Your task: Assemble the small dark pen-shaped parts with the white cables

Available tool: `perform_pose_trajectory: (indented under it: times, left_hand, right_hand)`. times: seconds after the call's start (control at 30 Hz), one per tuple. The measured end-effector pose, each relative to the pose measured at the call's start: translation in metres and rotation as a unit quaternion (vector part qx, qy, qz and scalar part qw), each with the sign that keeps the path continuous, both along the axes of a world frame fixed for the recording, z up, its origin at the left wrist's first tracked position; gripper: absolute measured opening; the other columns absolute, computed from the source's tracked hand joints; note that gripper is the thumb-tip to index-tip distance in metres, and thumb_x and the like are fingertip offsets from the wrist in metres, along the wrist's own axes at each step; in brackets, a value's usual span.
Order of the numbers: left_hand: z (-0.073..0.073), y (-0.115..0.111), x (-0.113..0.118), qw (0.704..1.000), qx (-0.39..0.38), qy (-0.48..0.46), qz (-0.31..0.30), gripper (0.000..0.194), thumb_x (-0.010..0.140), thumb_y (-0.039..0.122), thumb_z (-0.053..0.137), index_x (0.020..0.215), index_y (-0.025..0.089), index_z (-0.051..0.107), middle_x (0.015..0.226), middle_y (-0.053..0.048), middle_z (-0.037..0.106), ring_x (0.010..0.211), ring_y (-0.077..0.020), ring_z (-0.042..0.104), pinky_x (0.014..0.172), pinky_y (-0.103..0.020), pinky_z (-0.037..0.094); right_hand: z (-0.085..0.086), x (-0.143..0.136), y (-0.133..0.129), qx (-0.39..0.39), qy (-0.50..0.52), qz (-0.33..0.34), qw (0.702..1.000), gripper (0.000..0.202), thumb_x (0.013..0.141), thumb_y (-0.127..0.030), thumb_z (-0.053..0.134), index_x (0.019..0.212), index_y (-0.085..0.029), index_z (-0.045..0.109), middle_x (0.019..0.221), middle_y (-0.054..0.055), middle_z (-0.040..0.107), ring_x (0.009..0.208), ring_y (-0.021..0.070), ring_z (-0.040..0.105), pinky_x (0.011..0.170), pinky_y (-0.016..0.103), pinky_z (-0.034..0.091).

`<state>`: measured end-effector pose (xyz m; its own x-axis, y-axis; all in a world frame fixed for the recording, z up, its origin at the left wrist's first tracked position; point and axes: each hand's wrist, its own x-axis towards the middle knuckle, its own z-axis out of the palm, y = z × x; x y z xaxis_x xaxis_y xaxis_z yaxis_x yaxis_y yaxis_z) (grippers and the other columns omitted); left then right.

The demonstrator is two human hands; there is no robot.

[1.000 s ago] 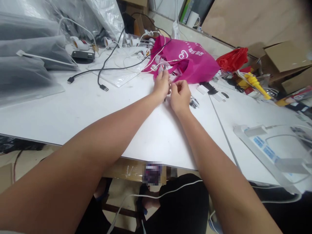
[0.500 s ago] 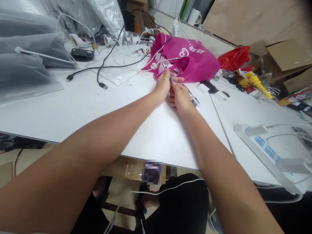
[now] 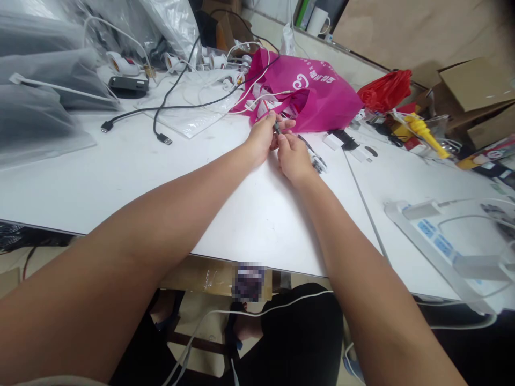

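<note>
Above the white table [image 3: 257, 214], my left hand [image 3: 263, 135] and my right hand [image 3: 295, 156] are close together in front of a pink bag [image 3: 322, 99]. A small dark grey object [image 3: 277, 127] sits between the fingers of my left hand, its lower end at my right fingertips. The fingers of my right hand are curled in, and whatever they pinch is too small to make out. Just right of my right hand lie a dark pen-like item [image 3: 313, 149] and some small black-and-white pieces.
A black cable [image 3: 193, 109] crosses the table at the left, near grey plastic bags [image 3: 40, 118]. White adapters [image 3: 333, 141] lie right of my hands. A power strip [image 3: 426, 230] is at the right, a red bag [image 3: 386, 91] and open carton [image 3: 475, 91] behind.
The camera view has shifted slightly. My right hand has turned a little, its fingers now covering more of the area by the dark object; both hands remain together.
</note>
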<state>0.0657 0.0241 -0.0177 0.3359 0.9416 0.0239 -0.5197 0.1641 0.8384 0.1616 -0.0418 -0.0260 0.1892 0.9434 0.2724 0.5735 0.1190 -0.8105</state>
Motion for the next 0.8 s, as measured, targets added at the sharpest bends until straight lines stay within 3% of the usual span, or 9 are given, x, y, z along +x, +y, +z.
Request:
perform_pose_trajectory:
  times: [0.1,0.2,0.3,0.47,0.67,0.8]
  left_hand:
    - [0.001,-0.001,0.000,1.000,-0.019,-0.016,-0.018,0.037,0.127,0.048,0.048,0.104,0.022,0.060,0.115,-0.009,0.084,0.118,-0.0271,0.081,0.088,-0.033,0.060]
    - [-0.001,-0.002,-0.001,1.000,-0.012,-0.010,0.002,0.036,0.122,0.056,0.062,0.110,0.023,0.066,0.118,-0.010,0.084,0.117,-0.0302,0.081,0.090,-0.037,0.061]
    - [-0.002,-0.002,-0.003,1.000,0.001,-0.019,-0.007,0.034,0.118,0.055,0.071,0.110,0.022,0.069,0.119,-0.011,0.085,0.120,-0.0333,0.080,0.094,-0.041,0.062]
    - [-0.001,-0.004,-0.005,0.999,0.010,-0.018,-0.042,0.019,0.120,0.032,0.069,0.105,0.021,0.072,0.119,-0.010,0.085,0.126,-0.0317,0.079,0.101,-0.042,0.061]
    - [-0.001,-0.006,-0.003,1.000,0.017,-0.006,0.004,0.025,0.111,0.028,0.085,0.092,0.021,0.071,0.111,-0.009,0.085,0.115,-0.0274,0.080,0.103,-0.040,0.062]
    - [-0.001,-0.007,-0.004,1.000,0.027,-0.011,-0.001,0.026,0.111,0.032,0.086,0.092,0.021,0.073,0.107,-0.009,0.085,0.110,-0.0281,0.081,0.098,-0.040,0.062]
  right_hand:
    - [-0.005,0.004,0.002,0.037,-0.132,-0.051,0.989,0.041,0.119,-0.057,0.050,0.094,-0.026,0.060,0.103,0.012,0.075,0.108,0.0308,0.074,0.100,0.044,0.061]
    - [-0.004,0.003,0.000,0.038,-0.180,-0.065,0.981,0.035,0.119,-0.053,0.049,0.104,-0.026,0.065,0.110,0.015,0.078,0.120,0.0356,0.075,0.109,0.048,0.059]
    - [-0.004,0.001,-0.002,0.034,-0.181,-0.077,0.980,0.034,0.120,-0.050,0.045,0.117,-0.025,0.068,0.117,0.017,0.079,0.125,0.0377,0.075,0.111,0.051,0.059]
    - [-0.005,0.000,-0.002,0.028,-0.169,-0.098,0.980,0.036,0.119,-0.040,0.043,0.138,-0.022,0.067,0.130,0.019,0.079,0.126,0.0390,0.076,0.112,0.056,0.059]
    - [-0.011,0.004,0.001,0.059,-0.169,-0.098,0.979,0.042,0.119,-0.047,0.040,0.136,-0.022,0.069,0.118,0.018,0.079,0.123,0.0402,0.077,0.109,0.057,0.061]
    - [-0.014,0.010,0.004,0.061,-0.175,-0.081,0.979,0.043,0.119,-0.052,0.042,0.137,-0.023,0.067,0.114,0.017,0.078,0.119,0.0388,0.078,0.105,0.056,0.062]
